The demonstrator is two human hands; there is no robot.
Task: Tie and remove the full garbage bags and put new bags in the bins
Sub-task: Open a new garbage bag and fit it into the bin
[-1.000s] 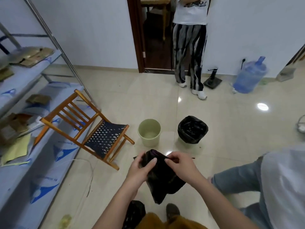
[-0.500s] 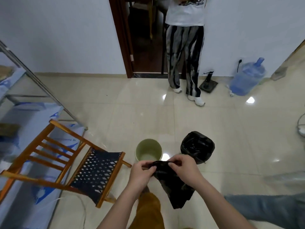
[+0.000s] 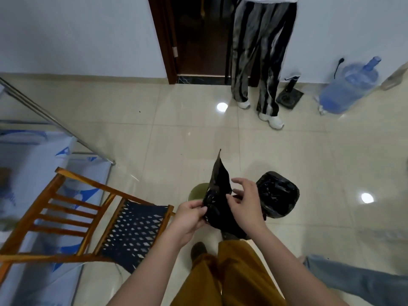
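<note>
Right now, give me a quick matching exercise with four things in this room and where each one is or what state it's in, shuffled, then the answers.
Things:
1. new black bag
2. green bin
3. second bin
4. water jug

States or places:
A. on the floor by the far wall
B. already lined with a black bag
C. partly hidden behind the held bag
D. pinched by the left hand, right hand touching it

Pairs: 1-D, 2-C, 3-B, 4-A
</note>
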